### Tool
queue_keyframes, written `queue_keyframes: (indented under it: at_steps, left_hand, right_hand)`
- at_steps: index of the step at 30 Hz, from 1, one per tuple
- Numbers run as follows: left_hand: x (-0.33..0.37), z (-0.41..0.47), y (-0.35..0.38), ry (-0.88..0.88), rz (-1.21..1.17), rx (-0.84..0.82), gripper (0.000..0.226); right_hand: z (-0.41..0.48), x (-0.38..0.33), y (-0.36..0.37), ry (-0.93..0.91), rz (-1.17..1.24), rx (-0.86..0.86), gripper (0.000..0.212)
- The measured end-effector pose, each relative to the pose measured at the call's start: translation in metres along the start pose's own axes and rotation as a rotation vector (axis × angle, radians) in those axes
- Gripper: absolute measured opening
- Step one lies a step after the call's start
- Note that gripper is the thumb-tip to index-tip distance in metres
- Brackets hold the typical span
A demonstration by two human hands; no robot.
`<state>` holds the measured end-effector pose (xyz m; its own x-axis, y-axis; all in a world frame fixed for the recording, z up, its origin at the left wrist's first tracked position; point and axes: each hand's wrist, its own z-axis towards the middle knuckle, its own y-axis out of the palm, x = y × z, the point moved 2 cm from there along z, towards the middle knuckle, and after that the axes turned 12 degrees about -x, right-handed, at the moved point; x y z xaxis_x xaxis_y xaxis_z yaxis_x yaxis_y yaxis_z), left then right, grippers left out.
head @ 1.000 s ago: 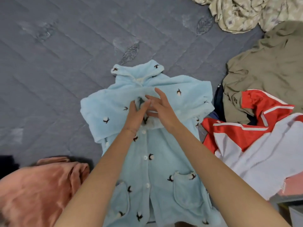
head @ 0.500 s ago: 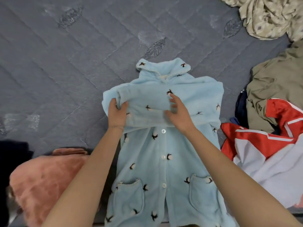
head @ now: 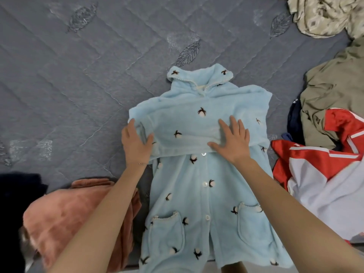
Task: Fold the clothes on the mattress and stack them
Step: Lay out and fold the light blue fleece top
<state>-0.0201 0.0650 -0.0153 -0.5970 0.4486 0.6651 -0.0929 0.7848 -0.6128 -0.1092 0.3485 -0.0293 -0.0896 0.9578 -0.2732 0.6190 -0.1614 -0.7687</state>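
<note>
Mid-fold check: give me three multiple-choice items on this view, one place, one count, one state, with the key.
1. Where does the crumpled salmon-pink fleece garment lie relative to the light blue fleece button-front robe? A) to its left B) on its collar C) to its right
2. How many front pockets show on the robe? A) one B) two C) four
3. How is the right hand? A) flat, fingers straight, on the folded sleeves B) pinching a button C) out of view
Key: 1 A, it lies at lower left on the grey quilted mattress; 2 B, one pocket each side of the button line; 3 A, palm down across the chest.
</note>
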Motion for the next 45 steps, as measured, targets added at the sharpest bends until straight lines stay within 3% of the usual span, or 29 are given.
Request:
queue_keyframes:
  at_steps: [2, 5, 12, 23, 30, 34, 39, 43, 45]
  left_hand:
    - [0.006, -0.013, -0.004, 0.145, 0.298, 0.018, 0.073]
    - [0.014, -0.038, 0.002, 0.335, 0.527, -0.068, 0.066]
    - [-0.003, -0.114, 0.056, 0.315, 0.635, -0.228, 0.060]
    - [-0.009, -0.258, 0.161, 0.207, 0.625, -0.304, 0.063]
    - [-0.077, -0.285, 0.149, 0.027, 0.592, -0.290, 0.064]
    - [-0.111, -0.294, 0.140, 0.026, 0.592, -0.271, 0.061]
    - [-0.136, -0.307, 0.135, -0.019, 0.568, -0.168, 0.058]
    - [-0.153, -0.313, 0.128, -0.175, 0.350, -0.055, 0.057]
    - [-0.160, -0.314, 0.123, -0.206, 0.200, -0.054, 0.055]
  right_hand:
    - [-0.008, -0.005, 0.002, -0.028, 0.014, 0.038, 0.084]
    - [-0.029, -0.003, 0.012, -0.040, 0.021, 0.034, 0.081]
    - [-0.095, 0.043, 0.052, -0.073, -0.060, -0.073, 0.079]
    - [-0.205, 0.130, 0.107, -0.098, -0.091, -0.135, 0.081]
    - [-0.244, 0.177, 0.142, 0.026, -0.025, -0.166, 0.083]
    - [-0.256, 0.189, 0.156, 0.053, 0.016, -0.128, 0.086]
    - [-0.263, 0.195, 0.166, 0.169, 0.212, -0.114, 0.104]
    - [-0.263, 0.199, 0.168, 0.271, 0.443, -0.072, 0.119]
    - [-0.261, 0.201, 0.166, 0.315, 0.554, -0.049, 0.113]
